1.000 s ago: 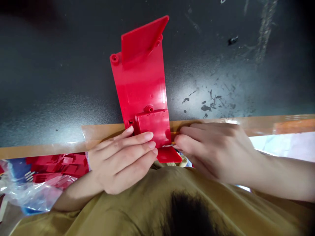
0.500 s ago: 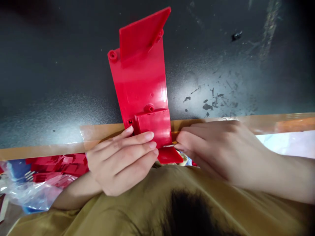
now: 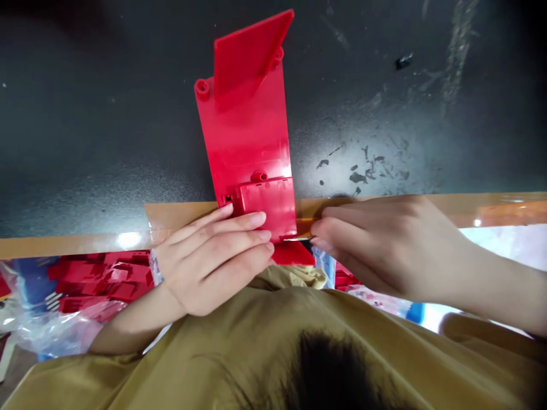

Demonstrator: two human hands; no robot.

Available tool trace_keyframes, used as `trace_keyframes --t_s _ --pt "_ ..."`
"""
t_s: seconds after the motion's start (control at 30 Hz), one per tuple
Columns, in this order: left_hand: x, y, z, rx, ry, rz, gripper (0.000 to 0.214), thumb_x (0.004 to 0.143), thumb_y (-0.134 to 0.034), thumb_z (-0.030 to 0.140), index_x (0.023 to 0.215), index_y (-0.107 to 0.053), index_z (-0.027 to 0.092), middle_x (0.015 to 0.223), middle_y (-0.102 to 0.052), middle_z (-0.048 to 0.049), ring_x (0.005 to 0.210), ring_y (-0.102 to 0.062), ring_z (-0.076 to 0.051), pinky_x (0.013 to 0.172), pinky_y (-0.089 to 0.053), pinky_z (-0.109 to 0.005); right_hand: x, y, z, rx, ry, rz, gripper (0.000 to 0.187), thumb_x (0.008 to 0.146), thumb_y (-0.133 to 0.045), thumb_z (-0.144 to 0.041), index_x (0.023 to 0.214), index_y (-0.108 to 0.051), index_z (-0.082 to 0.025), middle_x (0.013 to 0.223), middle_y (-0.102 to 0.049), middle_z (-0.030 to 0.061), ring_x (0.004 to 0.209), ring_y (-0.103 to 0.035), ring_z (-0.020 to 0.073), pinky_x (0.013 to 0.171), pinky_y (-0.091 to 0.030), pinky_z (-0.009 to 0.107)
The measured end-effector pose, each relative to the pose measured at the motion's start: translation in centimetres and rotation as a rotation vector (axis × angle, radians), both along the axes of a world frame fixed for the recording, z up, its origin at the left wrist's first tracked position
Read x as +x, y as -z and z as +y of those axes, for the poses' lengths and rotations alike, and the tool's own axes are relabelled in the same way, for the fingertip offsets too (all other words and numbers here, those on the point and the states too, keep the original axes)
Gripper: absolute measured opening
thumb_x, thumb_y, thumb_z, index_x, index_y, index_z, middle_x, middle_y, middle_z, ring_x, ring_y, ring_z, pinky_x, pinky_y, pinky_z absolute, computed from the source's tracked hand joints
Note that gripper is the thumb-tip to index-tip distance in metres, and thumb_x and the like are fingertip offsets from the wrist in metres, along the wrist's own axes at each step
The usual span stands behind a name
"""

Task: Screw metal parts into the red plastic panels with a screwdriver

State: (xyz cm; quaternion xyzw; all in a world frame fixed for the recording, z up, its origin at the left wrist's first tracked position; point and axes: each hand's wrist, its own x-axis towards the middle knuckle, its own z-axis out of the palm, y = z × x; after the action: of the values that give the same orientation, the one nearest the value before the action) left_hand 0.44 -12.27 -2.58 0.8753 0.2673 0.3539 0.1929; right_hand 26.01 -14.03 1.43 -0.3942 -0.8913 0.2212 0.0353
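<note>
A long red plastic part (image 3: 252, 134) lies on the black table, its near end reaching over the taped edge. An upright red panel stands at its far end, a raised box-like section sits toward me, and a flap angles off the near end. My left hand (image 3: 217, 256) holds the near end, fingers stretched across the raised section; its thumb is hidden. My right hand (image 3: 371, 245) is closed around a thin metal blade (image 3: 294, 239), whose tip touches the near edge by the flap. Its handle is hidden in my fist.
Brown tape (image 3: 183, 219) runs along the table edge. Below on the left, several red plastic pieces (image 3: 102, 276) lie in a blue container with clear plastic film (image 3: 55, 336). Dark flecks (image 3: 359, 177) and a small black scrap (image 3: 404, 61) lie on the tabletop.
The whole scene sits slightly higher in view. The blade between my right fingers now shows more plainly at the part's near edge. My left hand keeps its place on the part.
</note>
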Motion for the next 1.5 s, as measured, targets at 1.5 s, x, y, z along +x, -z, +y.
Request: trace_keyframes --t_s 1.5 --pt "2.5 -3.8 8.9 -0.252 0.321 0.417 0.033 0.083 -0.066 0.051 0.104 -0.067 0.025 0.097 -0.067 -0.0037 0.088 -0.065 -0.022 0.081 -0.054 -0.035 -0.3 0.7 0.2 0.048 0.055 -0.003 0.032 0.102 -0.035 -0.030 0.079 -0.055 -0.021 0.061 -0.050 -0.0024 0.050 -0.037 0.0114 0.054 -0.012 0.029"
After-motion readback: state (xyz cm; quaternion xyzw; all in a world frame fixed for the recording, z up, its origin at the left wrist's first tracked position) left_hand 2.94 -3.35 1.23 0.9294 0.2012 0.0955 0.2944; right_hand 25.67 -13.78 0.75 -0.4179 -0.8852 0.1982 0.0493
